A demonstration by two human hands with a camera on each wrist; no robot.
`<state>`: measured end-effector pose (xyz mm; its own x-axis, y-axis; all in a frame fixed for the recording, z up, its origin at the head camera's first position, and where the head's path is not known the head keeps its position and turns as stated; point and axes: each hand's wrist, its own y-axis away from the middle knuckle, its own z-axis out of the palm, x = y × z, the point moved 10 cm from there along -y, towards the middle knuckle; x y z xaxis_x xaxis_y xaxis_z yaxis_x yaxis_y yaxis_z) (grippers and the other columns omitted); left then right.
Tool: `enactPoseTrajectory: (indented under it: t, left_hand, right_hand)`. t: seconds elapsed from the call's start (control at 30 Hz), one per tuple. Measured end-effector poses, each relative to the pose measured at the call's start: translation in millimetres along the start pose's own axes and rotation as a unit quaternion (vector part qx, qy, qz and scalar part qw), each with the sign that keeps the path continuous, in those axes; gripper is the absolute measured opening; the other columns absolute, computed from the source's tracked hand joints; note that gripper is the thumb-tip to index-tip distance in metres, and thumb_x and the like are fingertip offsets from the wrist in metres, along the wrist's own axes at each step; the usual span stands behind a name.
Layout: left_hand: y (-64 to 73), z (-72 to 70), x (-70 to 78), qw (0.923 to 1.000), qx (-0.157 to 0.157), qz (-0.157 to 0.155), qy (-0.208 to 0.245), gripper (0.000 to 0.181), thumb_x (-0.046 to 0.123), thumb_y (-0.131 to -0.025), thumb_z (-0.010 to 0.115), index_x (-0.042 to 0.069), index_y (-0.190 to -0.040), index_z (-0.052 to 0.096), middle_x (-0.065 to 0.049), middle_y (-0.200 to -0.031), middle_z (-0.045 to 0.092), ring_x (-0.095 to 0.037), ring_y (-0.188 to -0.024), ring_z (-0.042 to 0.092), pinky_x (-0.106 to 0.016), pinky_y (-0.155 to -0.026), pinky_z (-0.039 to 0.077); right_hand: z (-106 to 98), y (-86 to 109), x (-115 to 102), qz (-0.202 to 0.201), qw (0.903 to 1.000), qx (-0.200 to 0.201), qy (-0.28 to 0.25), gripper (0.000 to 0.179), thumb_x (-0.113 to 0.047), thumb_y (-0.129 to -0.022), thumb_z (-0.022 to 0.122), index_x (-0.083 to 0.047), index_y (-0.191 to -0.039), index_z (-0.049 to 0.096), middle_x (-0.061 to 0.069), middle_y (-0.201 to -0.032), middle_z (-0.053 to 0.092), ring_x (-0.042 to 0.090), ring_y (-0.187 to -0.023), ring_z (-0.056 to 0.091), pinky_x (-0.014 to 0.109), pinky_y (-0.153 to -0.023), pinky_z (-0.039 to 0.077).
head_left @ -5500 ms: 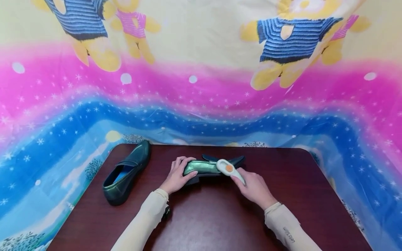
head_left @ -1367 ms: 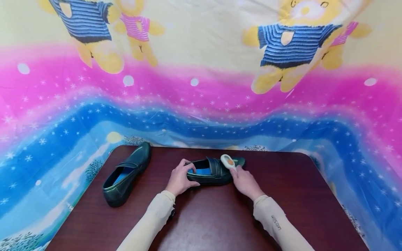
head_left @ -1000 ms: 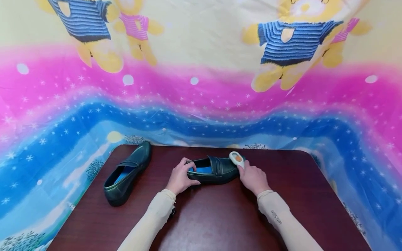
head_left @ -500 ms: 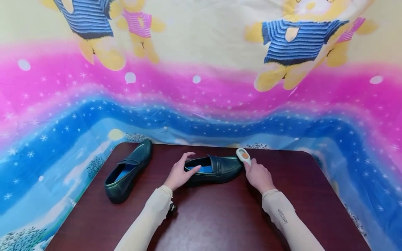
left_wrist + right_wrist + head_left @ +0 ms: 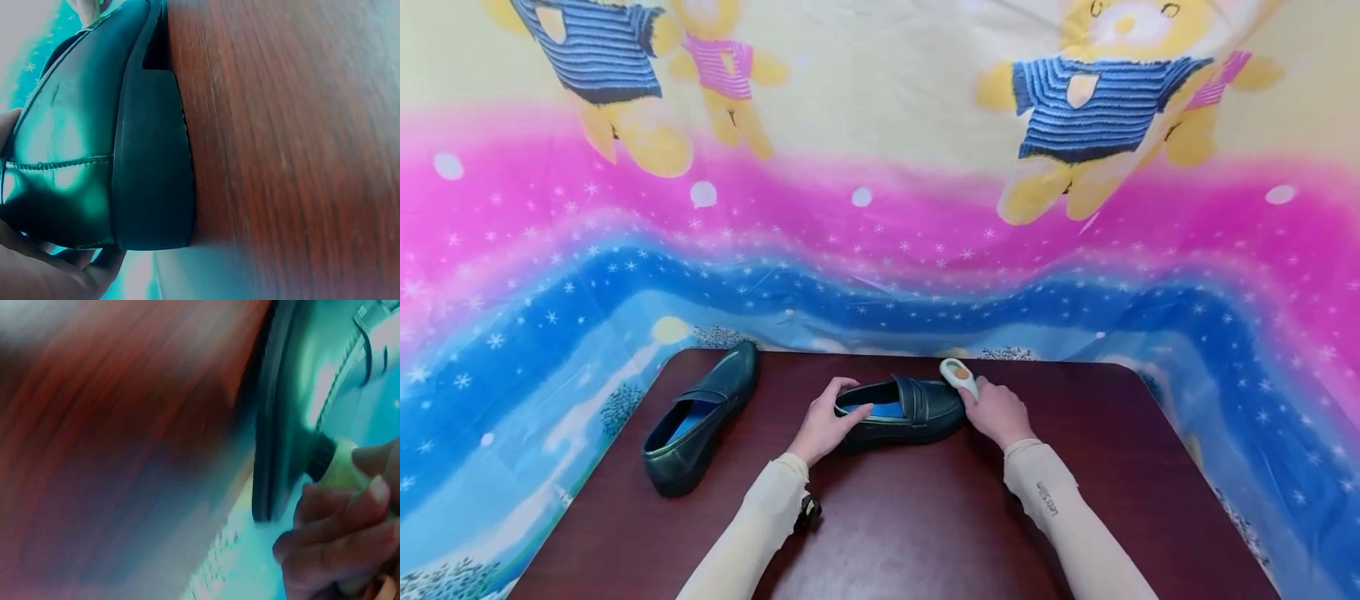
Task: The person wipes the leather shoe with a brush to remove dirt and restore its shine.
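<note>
A dark green loafer with a blue insole sits upright on the table, toe to the right. My left hand holds it at the heel, thumb over the rim of the opening and fingers behind the back. The blocky heel fills much of the left wrist view. In my right hand is a small white brush with an oval, orange-centred head, its handle gripped in the fingers. Dark bristles meet the upper near the toe in the right wrist view.
The matching loafer stands at the left of the table, toe pointing away to the back edge. The brown wooden table has rounded far corners. A printed bear curtain hangs close behind and around it.
The loafer, earlier tipped on its side, now sits upright. The brush went from the upper to the toe tip, then slightly back left. My left thumb moved from the side to the rim.
</note>
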<state>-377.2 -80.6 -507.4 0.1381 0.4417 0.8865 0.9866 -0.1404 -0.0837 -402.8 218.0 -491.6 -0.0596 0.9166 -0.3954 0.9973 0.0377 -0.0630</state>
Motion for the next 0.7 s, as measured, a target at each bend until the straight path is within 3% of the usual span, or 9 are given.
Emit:
enactPoseTrajectory:
  t: [0.1, 0.23, 0.33, 0.4, 0.53, 0.63, 0.7]
  left_hand:
    - [0.0, -1.1, -0.2, 1.0, -0.001, -0.002, -0.008, 0.05, 0.046, -0.097, 0.072, 0.026, -0.139, 0.054, -0.006, -0.152, 0.054, -0.028, -0.137, 0.052, -0.056, -0.108, 0.046]
    - [-2.8, -5.2, 2.0, 0.9992, 0.002, -0.022, -0.033, 0.038, 0.031, -0.102, 0.066, 0.019, -0.137, 0.061, -0.01, -0.136, 0.066, -0.024, -0.1, 0.066, -0.047, -0.091, 0.052]
    - [-9.1, -15.0, 10.1, 0.995, 0.031, -0.035, -0.088, 0.027, 0.016, -0.099, 0.064, 0.017, -0.125, 0.073, -0.008, -0.116, 0.074, -0.022, -0.078, 0.062, -0.042, -0.08, 0.051]
    - [-13.7, -21.1, 18.3, 0.9888, 0.055, -0.034, -0.134, 0.024, 0.01, -0.094, 0.066, 0.017, -0.113, 0.079, -0.005, -0.104, 0.077, -0.022, -0.076, 0.063, -0.043, -0.077, 0.052]
    - [-16.7, -25.5, 36.7, 0.9722, 0.102, -0.003, -0.211, 0.014, 0.008, -0.09, 0.074, 0.019, -0.095, 0.082, 0.001, -0.091, 0.079, -0.025, -0.082, 0.07, -0.047, -0.078, 0.057]
    - [-13.6, -24.2, 51.7, 0.9574, 0.151, 0.052, -0.24, 0.011, 0.007, -0.089, 0.078, 0.018, -0.092, 0.08, 0.0, -0.091, 0.078, -0.03, -0.081, 0.072, -0.05, -0.073, 0.058]
    - [-10.5, -20.2, 63.0, 0.9426, 0.184, 0.102, -0.26, 0.012, 0.006, -0.089, 0.078, 0.016, -0.095, 0.078, -0.001, -0.092, 0.076, -0.031, -0.079, 0.073, -0.049, -0.07, 0.058]
  right_hand:
    - [-12.0, 2.2, 17.0, 0.017, 0.9996, 0.016, 0.017, 0.044, -0.042, -0.105, 0.054, 0.001, -0.116, 0.061, 0.018, -0.085, 0.067, 0.032, -0.069, 0.06, 0.051, -0.062, 0.05]
    - [-19.4, 4.6, 30.3, 0.034, 0.9992, 0.017, 0.015, 0.045, -0.041, -0.105, 0.054, 0.001, -0.117, 0.061, 0.018, -0.086, 0.068, 0.031, -0.068, 0.059, 0.05, -0.063, 0.05]
    - [-19.2, 5.0, 30.7, 0.039, 0.9992, 0.011, 0.007, 0.047, -0.041, -0.106, 0.052, 0.003, -0.119, 0.06, 0.019, -0.088, 0.069, 0.032, -0.07, 0.06, 0.051, -0.064, 0.05]
    - [-17.7, 5.3, 28.2, 0.042, 0.9991, 0.006, -0.002, 0.047, -0.041, -0.107, 0.05, 0.004, -0.12, 0.059, 0.019, -0.087, 0.068, 0.031, -0.07, 0.06, 0.05, -0.064, 0.05]
    - [-12.4, 5.3, 15.6, 0.037, 0.9986, -0.008, -0.038, 0.043, -0.04, -0.109, 0.047, 0.002, -0.113, 0.058, 0.013, -0.077, 0.06, 0.027, -0.064, 0.055, 0.042, -0.059, 0.044]
    - [-9.4, 4.1, -0.8, 0.021, 0.9963, -0.011, -0.083, 0.04, -0.04, -0.11, 0.045, -0.002, -0.105, 0.056, 0.009, -0.072, 0.052, 0.024, -0.059, 0.049, 0.037, -0.057, 0.04]
    - [-8.3, 2.8, -12.9, 0.01, 0.9938, -0.009, -0.111, 0.04, -0.042, -0.111, 0.042, -0.004, -0.101, 0.054, 0.008, -0.073, 0.049, 0.023, -0.058, 0.046, 0.035, -0.057, 0.038]
